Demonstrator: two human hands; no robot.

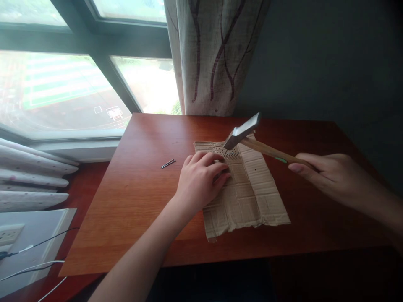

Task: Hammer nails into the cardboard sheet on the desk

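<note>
My right hand (327, 172) is wrapped around the wooden handle of a hammer (264, 147), whose metal head hangs over the far part of a creased cardboard piece (245, 197). Below the hammer head, rows of small holes and nails (231, 154) mark the cardboard. My left hand (204, 174) rests on the cardboard's left side, fingers curled and drawn together close to those rows. Its fingertips are partly hidden, so whatever they pinch does not show. Two loose nails (168, 163) lie on the table to the left of the cardboard.
The wooden table (132, 209) has its far edge near a patterned curtain (214, 58) and a dark wall. A window (63, 92) is at the left. Cables (34, 268) and a wall socket (11, 235) are low on the left, beside the table.
</note>
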